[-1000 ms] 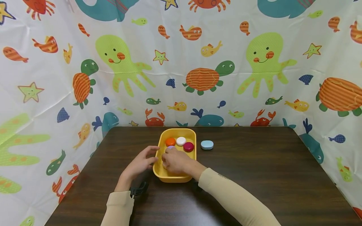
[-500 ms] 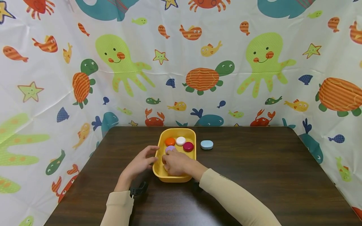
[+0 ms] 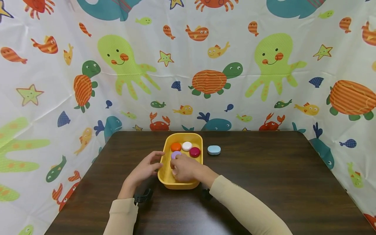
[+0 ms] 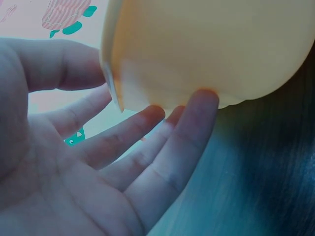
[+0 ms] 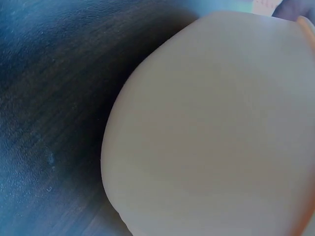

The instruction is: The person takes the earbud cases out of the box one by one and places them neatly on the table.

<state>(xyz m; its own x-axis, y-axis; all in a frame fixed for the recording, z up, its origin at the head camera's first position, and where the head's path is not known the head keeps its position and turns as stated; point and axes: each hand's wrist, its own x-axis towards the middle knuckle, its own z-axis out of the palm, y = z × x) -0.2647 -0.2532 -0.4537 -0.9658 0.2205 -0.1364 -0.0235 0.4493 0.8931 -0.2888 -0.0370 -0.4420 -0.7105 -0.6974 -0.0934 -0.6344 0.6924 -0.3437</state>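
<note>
A yellow tray [image 3: 182, 186] stands on the dark table. Inside its far half lie rounded pieces: orange [image 3: 176, 147], white [image 3: 187, 146], dark pink [image 3: 195, 152] and purple [image 3: 176, 154]. My left hand [image 3: 146, 167] is at the tray's left side; in the left wrist view its spread, mostly straight fingers [image 4: 172, 157] touch the outer wall [image 4: 211, 49]. My right hand [image 3: 188, 168] reaches into the near half, fingers bent downward beside the purple piece. Its fingertips, and anything between them, are hidden. The right wrist view shows mainly the tray's outer wall [image 5: 206, 128].
A light blue oval piece [image 3: 213, 150] lies on the table [image 3: 258, 169] just right of the tray. Dark wrist straps [image 3: 143, 195] sit on both wrists. Behind the table hangs a white cloth [image 3: 182, 42] printed with sea animals.
My right hand has shifted slightly right within the tray, so more of the purple piece shows. The left hand stays at the tray's side. The head view has shifted a little.
</note>
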